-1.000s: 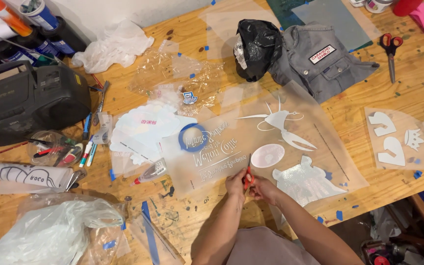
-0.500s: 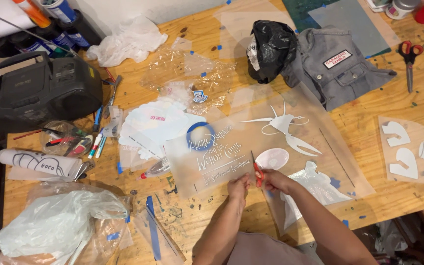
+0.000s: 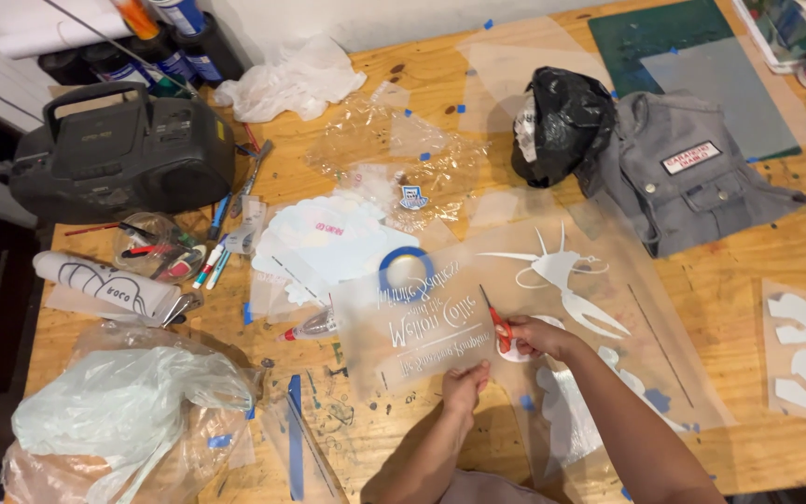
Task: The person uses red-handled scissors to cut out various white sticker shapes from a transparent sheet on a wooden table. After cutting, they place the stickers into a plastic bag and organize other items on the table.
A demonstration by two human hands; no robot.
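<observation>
Left hand (image 3: 465, 385) pinching the near edge of a clear printed sheet (image 3: 440, 322) between its fingers, right hand (image 3: 532, 338) closed on red-handled scissors (image 3: 494, 317) cutting into it, on a cluttered wooden worktop (image 3: 748, 252) with tape roll (image 3: 407, 268), grey jacket (image 3: 678, 173) and radio (image 3: 118, 149) beyond.

A wooden table (image 3: 757, 448) is seen from above. A clear stencil sheet (image 3: 440, 327) is gripped at its near edge by the left hand (image 3: 465, 385). Red-handled scissors (image 3: 496, 322) are held by the right hand (image 3: 532, 336). A grey jacket (image 3: 678, 177) and black radio (image 3: 118, 154) are set farther back.
</observation>
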